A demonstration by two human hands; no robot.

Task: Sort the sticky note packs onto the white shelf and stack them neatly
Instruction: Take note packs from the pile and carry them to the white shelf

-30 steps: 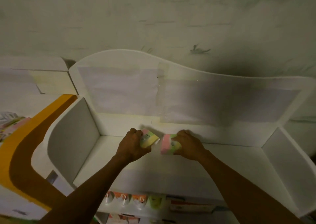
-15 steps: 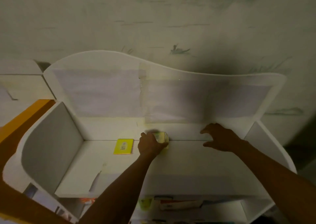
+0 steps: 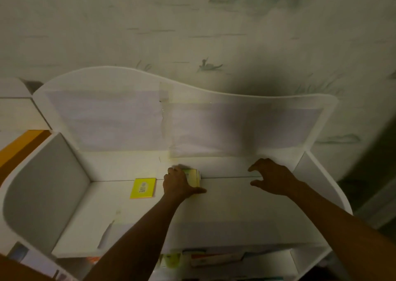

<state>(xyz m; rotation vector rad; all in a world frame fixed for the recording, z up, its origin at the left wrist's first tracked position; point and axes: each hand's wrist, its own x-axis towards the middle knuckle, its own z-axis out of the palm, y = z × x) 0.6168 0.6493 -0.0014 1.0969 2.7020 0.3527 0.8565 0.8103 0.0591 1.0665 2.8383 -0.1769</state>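
A yellow sticky note pack (image 3: 143,188) lies flat on the white shelf (image 3: 235,207), near the back wall. Just right of it, my left hand (image 3: 179,185) grips a pale yellow-green sticky note pack (image 3: 194,176) that rests on the shelf against the back panel. My right hand (image 3: 271,179) hovers over the shelf further right, fingers spread and curled, holding nothing. The pink and green pack seen earlier is not visible.
The shelf has a curved back panel (image 3: 192,120) and side walls left (image 3: 42,190) and right (image 3: 317,173). A lower tier (image 3: 210,259) holds several coloured packs. An orange surface (image 3: 19,150) lies at far left. A painted wall stands behind.
A second ago both hands held packs together at mid-shelf. Now one yellow pack lies flat, my left hand presses another down, and my right hand has moved right, empty.
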